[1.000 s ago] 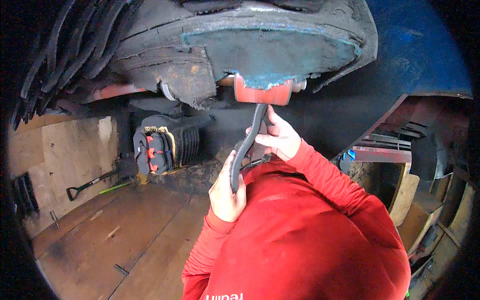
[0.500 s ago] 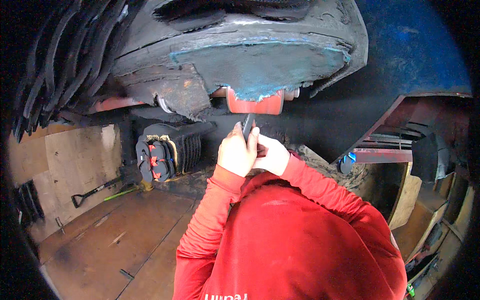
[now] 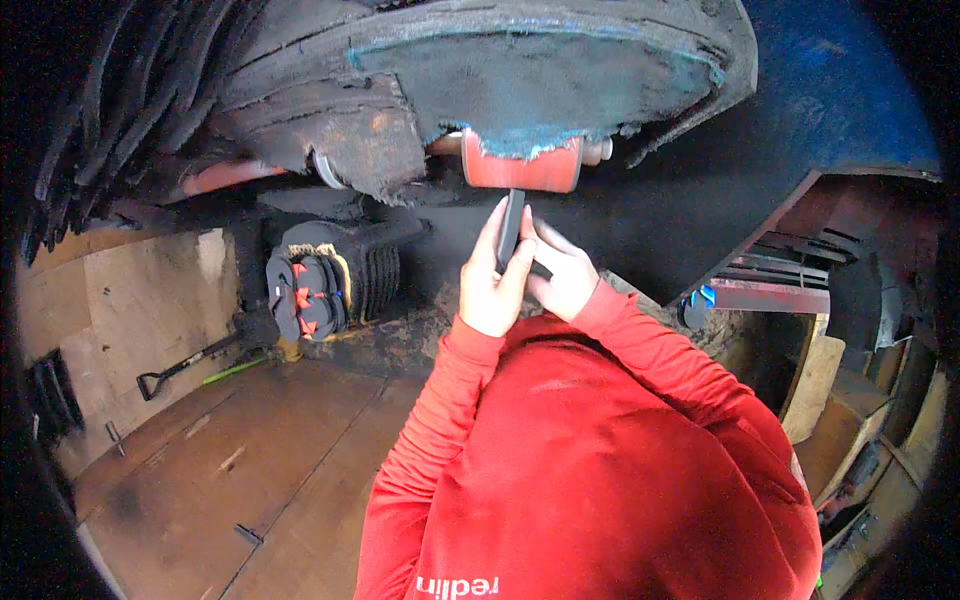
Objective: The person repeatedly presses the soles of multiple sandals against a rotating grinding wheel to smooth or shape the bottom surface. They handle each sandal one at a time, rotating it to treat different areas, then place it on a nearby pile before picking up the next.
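A dark grey flat piece [image 3: 511, 232], seen nearly edge-on, stands close to upright between my two hands. My left hand [image 3: 487, 285] is closed on its left side, fingers along the edge and thumb near the lower end. From the right, my right hand [image 3: 565, 272] grips it too, fingertips against its side; part of that grip is hidden. The top of the piece is right at the lower edge of an orange-red sanding drum [image 3: 522, 174]; whether they touch I cannot tell. A ragged, dusty teal-edged flap [image 3: 540, 95] hangs over the drum.
Black flip-flops with red straps [image 3: 308, 295] are stacked at left. Behind them, a black-handled tool [image 3: 155, 384] and a green stick [image 3: 233, 371] lie by a plywood board [image 3: 150, 290]. Dark ribbed hoses [image 3: 120, 110] hang at upper left. Wooden shelving [image 3: 812, 385] stands at right.
My hands have shifted on the piece, and more of it shows, now standing with its top at the drum's lower edge. The whole view has moved slightly.
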A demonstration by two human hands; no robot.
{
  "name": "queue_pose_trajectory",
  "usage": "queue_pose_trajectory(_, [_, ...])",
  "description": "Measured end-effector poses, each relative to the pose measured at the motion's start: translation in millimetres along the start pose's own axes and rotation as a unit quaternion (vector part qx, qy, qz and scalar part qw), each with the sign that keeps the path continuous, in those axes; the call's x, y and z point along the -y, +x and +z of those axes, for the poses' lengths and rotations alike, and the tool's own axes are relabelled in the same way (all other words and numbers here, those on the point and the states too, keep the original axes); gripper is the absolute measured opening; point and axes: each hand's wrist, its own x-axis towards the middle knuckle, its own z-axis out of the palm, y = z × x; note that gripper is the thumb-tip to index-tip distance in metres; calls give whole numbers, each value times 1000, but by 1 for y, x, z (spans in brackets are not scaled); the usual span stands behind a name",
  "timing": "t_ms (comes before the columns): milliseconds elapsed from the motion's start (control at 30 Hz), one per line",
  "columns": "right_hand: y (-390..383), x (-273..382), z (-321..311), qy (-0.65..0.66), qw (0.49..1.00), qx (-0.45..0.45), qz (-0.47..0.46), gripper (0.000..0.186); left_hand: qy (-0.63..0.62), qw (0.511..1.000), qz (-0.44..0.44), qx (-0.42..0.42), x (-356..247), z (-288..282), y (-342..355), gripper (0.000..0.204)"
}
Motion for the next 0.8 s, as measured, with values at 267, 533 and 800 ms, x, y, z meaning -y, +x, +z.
queue_pose_trajectory(267, [7,-16,35,16,998,-40,40,52,272,961,33,-46,-26,-1,25,42])
queue_pose_trajectory(533, [12,24,26,446,863,12,237,53,384,922,1,-40,-38,-4,42,37])
queue_pose_trajectory(800, [10,2,9,127,981,24,144,46,196,974,-15,-109,-19,15,31,31])
